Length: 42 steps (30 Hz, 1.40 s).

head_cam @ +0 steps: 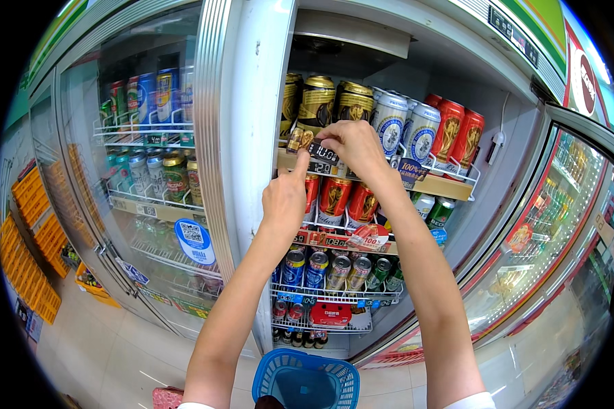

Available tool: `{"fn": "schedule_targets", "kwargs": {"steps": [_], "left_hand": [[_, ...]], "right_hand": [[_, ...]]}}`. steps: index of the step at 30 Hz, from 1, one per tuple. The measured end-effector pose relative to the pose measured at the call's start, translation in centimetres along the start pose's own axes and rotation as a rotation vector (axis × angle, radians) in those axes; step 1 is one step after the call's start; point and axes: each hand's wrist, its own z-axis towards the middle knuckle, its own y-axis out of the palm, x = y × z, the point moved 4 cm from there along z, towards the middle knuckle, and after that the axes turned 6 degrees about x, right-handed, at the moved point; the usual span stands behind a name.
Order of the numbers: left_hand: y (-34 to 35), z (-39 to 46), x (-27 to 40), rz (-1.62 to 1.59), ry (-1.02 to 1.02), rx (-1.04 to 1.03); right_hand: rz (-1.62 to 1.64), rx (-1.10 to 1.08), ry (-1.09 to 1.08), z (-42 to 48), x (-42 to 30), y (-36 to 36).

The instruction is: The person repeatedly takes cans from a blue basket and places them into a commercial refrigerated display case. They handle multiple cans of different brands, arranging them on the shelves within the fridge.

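Observation:
A dark price tag (pixel 321 152) is at the front edge of the fridge's top shelf, its right part pinched between the thumb and fingers of my right hand (pixel 354 148). A small card picturing golden cans (pixel 300 140) adjoins it on the left. My left hand (pixel 285 199) points upward with the index finger touching the card's lower edge; the other fingers are curled and hold nothing visible. Behind the hands stand black-and-gold beer cans (pixel 315 102), with white-and-blue cans (pixel 390 122) and red cans (pixel 447 130) to their right.
Lower wire shelves hold more cans, including red ones (pixel 335 199) and blue ones (pixel 293 268). A blue plastic basket (pixel 307 358) stands below on the floor. A closed glass door (pixel 148 204) is at left, an open glass-door frame (pixel 511 240) at right. Orange crates (pixel 25 266) stand far left.

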Motion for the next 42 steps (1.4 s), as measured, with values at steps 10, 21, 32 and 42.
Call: {"fn": "schedule_targets", "kwargs": {"steps": [10, 21, 32, 42], "left_hand": [[-0.1, 0.1, 0.1, 0.027, -0.028, -0.060], [-0.4, 0.0, 0.4, 0.023, -0.042, -0.061], [0.0, -0.1, 0.4, 0.033, -0.028, -0.074], [0.7, -0.4, -0.4, 0.071, 0.040, 0.010]], "right_hand": [[-0.046, -0.045, 0.074, -0.1, -0.8, 0.7], [-0.008, 0.028, -0.051, -0.5, -1.2, 1.9], [-0.085, 0.098, -0.005, -0.6, -1.6, 2.3], [-0.085, 0.035, -0.059, -0.7, -1.1, 1.7]]}}
